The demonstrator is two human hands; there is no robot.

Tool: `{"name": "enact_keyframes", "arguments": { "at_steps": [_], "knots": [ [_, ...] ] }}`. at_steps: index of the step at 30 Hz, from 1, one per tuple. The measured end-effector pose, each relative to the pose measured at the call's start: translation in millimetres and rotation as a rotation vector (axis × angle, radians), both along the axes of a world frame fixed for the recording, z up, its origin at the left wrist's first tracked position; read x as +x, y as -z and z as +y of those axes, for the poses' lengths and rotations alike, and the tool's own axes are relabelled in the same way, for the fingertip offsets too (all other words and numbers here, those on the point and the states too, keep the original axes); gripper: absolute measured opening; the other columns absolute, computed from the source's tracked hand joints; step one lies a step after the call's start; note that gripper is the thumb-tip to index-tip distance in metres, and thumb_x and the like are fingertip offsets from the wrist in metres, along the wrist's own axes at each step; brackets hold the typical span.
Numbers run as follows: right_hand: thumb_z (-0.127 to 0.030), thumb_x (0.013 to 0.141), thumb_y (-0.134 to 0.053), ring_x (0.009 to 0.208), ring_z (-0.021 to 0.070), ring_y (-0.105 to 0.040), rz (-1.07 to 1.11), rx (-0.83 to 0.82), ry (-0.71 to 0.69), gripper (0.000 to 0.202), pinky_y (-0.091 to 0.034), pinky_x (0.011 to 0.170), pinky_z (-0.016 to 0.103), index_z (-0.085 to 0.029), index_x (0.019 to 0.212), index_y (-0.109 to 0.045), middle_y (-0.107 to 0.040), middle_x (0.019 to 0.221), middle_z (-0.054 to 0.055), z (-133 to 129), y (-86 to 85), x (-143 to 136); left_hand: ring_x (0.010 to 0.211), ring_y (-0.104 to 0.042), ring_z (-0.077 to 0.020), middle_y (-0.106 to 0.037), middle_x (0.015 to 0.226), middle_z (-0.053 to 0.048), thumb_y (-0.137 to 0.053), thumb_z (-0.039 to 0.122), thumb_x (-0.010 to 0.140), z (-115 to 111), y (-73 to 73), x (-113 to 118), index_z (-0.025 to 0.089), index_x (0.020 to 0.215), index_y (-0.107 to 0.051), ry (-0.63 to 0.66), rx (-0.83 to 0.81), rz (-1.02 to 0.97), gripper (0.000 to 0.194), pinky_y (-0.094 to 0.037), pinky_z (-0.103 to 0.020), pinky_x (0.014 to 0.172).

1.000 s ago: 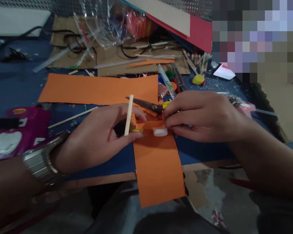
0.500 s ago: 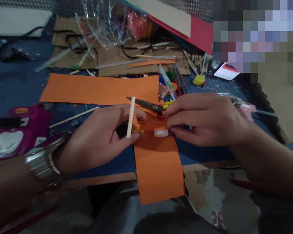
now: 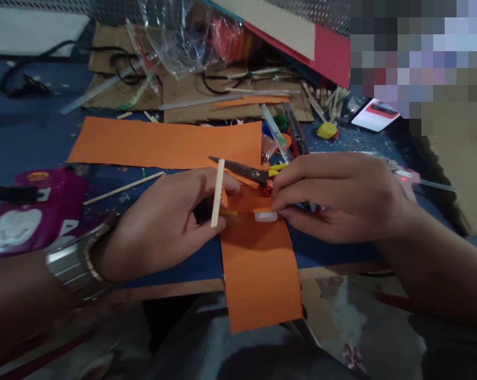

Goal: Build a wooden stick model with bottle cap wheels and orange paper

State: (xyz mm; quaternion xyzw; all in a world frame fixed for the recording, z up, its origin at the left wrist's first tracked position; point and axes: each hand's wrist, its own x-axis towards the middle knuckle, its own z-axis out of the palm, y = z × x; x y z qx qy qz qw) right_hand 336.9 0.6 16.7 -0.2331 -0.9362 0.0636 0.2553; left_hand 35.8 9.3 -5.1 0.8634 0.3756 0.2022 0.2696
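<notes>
Fingertips of the right hand [image 3: 337, 195] were closed in a pinch on the right end of a folded orange strip [image 3: 248, 204]. Thumb and forefinger of the left hand [image 3: 159, 216] gripped its left end, beside an almost upright stick [image 3: 218, 192]; what the other left fingers held, if anything, was hidden. Between the two hands, near the middle of the front edge of the worktop [image 3: 329, 253], the strip ran left to right, its long axis roughly parallel to that edge and across the stick. Seen from the right fingertips, the stick lay to the left, at the far end of the strip, so the left hand was the nearer one to it.

A white cap [image 3: 265, 216] showed just below the strip's right part, close to the right thumb. Under both, the front sheet [image 3: 262, 274] reached out past the front edge. Scissors [image 3: 250, 171] lay just behind the strip, blades pointing left, and beyond them the back sheet [image 3: 162, 142] stretched toward the left side.
</notes>
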Motion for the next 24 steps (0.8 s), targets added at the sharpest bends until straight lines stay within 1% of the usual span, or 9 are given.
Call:
{"name": "enact_keyframes", "arguments": {
  "at_steps": [3,8,12,15,17,21,24],
  "knots": [
    [-0.017,0.108,-0.07,0.1,0.0177,-0.083,0.0,0.005,0.012,0.008,-0.068,0.087,0.029,-0.023,0.105,-0.075,-0.085,0.113,0.006,-1.2,-0.5,-1.6,0.11,-0.083,-0.0327,-0.085,0.122,0.0,-0.071,0.03,0.094,0.2,0.4,0.9,0.034,0.121,-0.071,0.004,-0.001,-0.002,0.028,-0.064,-0.045,0.099],
    [-0.019,0.11,-0.067,0.098,0.0183,-0.083,0.0,0.009,0.031,0.011,-0.068,0.083,0.031,-0.025,0.105,-0.074,-0.085,0.113,0.005,-3.0,-1.5,-2.9,0.113,-0.083,-0.0324,-0.085,0.125,0.0,-0.073,0.03,0.096,0.1,2.7,0.9,0.034,0.123,-0.071,-0.002,0.027,-0.004,0.027,-0.063,-0.044,0.102],
    [-0.017,0.107,-0.069,0.097,0.0197,-0.083,0.0,0.004,0.003,0.01,-0.067,0.083,0.032,-0.024,0.104,-0.074,-0.085,0.112,0.006,-0.5,0.0,-0.4,0.113,-0.083,-0.0328,-0.085,0.126,0.0,-0.074,0.03,0.096,0.0,3.0,0.3,0.034,0.124,-0.071,0.002,0.031,-0.012,0.028,-0.063,-0.044,0.1],
    [-0.016,0.106,-0.068,0.097,0.0221,-0.083,-0.039,-0.021,-0.042,0.011,-0.067,0.08,0.035,-0.025,0.104,-0.074,-0.085,0.111,0.006,3.7,3.5,2.4,0.11,-0.083,-0.0332,-0.085,0.123,0.001,-0.074,0.033,0.098,0.6,2.7,0.3,0.036,0.123,-0.072,0.004,0.02,-0.02,0.025,-0.063,-0.045,0.095],
    [-0.016,0.106,-0.067,0.096,0.0234,-0.082,-0.061,-0.022,-0.049,0.012,-0.065,0.078,0.036,-0.026,0.103,-0.074,-0.085,0.111,0.006,5.7,5.7,3.5,0.109,-0.083,-0.0334,-0.085,0.122,0.001,-0.075,0.036,0.099,1.0,2.6,0.5,0.037,0.124,-0.071,0.007,0.014,-0.018,0.025,-0.063,-0.046,0.094],
    [-0.016,0.106,-0.068,0.094,0.0248,-0.082,-0.09,0.018,-0.054,0.01,-0.064,0.078,0.037,-0.023,0.103,-0.075,-0.084,0.109,0.008,5.8,5.8,3.7,0.113,-0.082,-0.0328,-0.084,0.125,0.002,-0.074,0.036,0.101,1.5,2.8,0.9,0.037,0.124,-0.07,0.023,0.017,-0.018,0.023,-0.063,-0.045,0.095],
    [-0.016,0.107,-0.068,0.096,0.0254,-0.082,-0.12,0.047,-0.061,0.01,-0.064,0.081,0.038,-0.021,0.103,-0.075,-0.085,0.11,0.009,4.8,3.5,3.9,0.109,-0.082,-0.0317,-0.084,0.122,0.002,-0.073,0.036,0.101,1.7,2.5,1.0,0.036,0.123,-0.07,0.032,0.025,-0.03,0.023,-0.063,-0.044,0.095]
  ]
}}
